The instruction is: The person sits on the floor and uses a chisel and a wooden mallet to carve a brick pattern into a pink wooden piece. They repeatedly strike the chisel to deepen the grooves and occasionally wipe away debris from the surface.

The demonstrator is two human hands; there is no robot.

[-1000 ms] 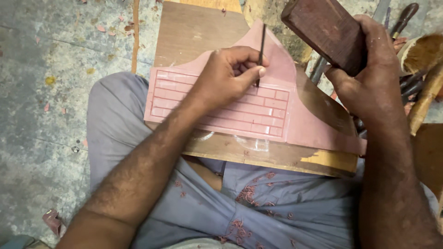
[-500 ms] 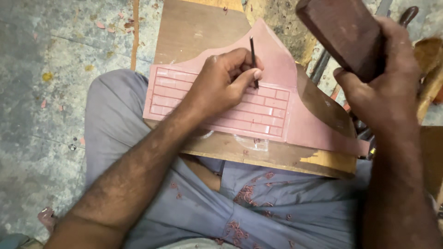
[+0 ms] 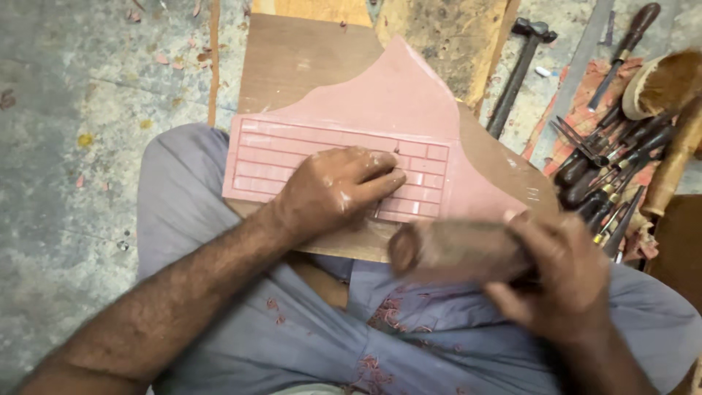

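Observation:
A pink slab (image 3: 395, 102) carved with a brick grid lies on a brown wooden board (image 3: 292, 58) across my lap. My left hand (image 3: 333, 190) rests on the grid, its fingers pinched around a thin dark chisel (image 3: 397, 149) of which only the top shows. My right hand (image 3: 563, 274) grips a brown wooden mallet (image 3: 453, 252), blurred with motion, low over the board's near edge, right of my left hand.
Several chisels and carving tools (image 3: 607, 168) lie on a red cloth at the right. A hammer (image 3: 519, 69) lies beyond the board. A wooden plank (image 3: 439, 29) sits at the top. Pink shavings dot my grey trousers (image 3: 307, 344) and the concrete floor (image 3: 73, 110).
The mallet has swung down from the upper right to low over the board's near edge. My left hand stays on the grid, and less of the chisel shows.

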